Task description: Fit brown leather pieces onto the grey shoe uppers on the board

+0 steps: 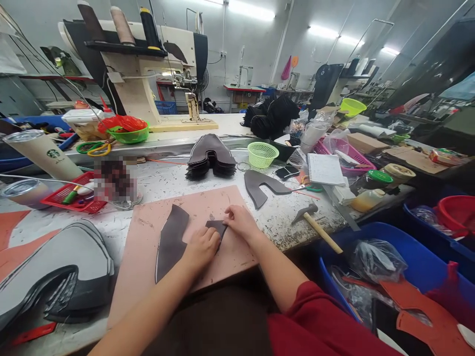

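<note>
A dark grey, U-shaped shoe upper piece (172, 237) lies on the pink board (143, 247) in front of me. My left hand (202, 247) rests over the middle of this piece, its fingers bent together and pressed onto one end. At that same end, my right hand (239, 222) pinches the outer edge between thumb and fingers. My left hand and forearm hide the middle of the piece. Beyond the board stands a stack of similar dark pieces (211, 151), and a single one (265, 187) lies to its right.
A hammer (319, 230) lies at the table's right edge. Stacked grey pieces (83, 247) and a red-handled tool (35, 333) are at the left. A green basket (262, 155), a notebook (325, 169) and a sewing machine (148, 74) stand further back. Blue bins (334, 277) sit right.
</note>
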A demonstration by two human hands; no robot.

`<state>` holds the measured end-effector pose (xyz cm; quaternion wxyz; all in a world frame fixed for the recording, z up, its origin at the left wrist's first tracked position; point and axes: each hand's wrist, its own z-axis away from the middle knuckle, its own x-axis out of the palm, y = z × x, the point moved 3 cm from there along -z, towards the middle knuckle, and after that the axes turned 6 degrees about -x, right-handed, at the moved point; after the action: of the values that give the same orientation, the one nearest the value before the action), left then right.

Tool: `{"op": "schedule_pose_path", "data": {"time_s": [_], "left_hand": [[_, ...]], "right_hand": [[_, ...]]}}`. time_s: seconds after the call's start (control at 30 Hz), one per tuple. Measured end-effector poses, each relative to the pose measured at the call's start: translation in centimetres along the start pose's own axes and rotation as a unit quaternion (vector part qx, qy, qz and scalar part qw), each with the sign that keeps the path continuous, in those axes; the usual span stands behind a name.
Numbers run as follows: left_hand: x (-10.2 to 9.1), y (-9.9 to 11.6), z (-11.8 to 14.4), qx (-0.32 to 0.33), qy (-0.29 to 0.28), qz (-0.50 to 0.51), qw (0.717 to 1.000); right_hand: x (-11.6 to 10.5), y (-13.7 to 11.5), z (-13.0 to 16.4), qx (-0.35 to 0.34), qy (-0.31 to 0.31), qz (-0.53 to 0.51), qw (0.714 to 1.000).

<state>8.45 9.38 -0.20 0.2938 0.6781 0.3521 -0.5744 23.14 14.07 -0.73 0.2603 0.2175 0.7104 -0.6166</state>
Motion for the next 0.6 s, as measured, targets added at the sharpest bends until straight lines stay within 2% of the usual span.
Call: {"op": "schedule_pose_path", "data": {"time_s": [0.1,0.13,0.27,0.4,0.5,0.6], "left_hand": [[0.6,-0.3,0.2,-0.028,0.045,-0.003,0.999],[0.8,-0.4,0.2,-0.034,0.054,-0.006,0.998],[1.7,-0.7,0.3,-0.05,0.048,-0.02,0.997],[2.2,-1.1,1.5,-0.06,0.046,-0.023,0.997],[2.0,-1.7,4.1,-0.063,0.033,-0.028,0.997],[1.4,-2.7,7.3,-0.13,0.021,-0.052,0.99]], "right_hand": [[-0.1,-0.4,1.0,-0.066,0.055,0.091,0.992],[0.2,-0.7,1.5,-0.097,0.055,0.1,0.989],[2.9,-2.5,3.3,-0.218,-0.047,0.069,0.972],[4.5,-3.2,3.9,-0.219,-0.104,0.121,0.963],[4.6,-3.1,4.2,-0.214,-0.141,0.182,0.949],[4.0,-3.2,4.4,-0.202,-0.179,0.216,0.938]]}}
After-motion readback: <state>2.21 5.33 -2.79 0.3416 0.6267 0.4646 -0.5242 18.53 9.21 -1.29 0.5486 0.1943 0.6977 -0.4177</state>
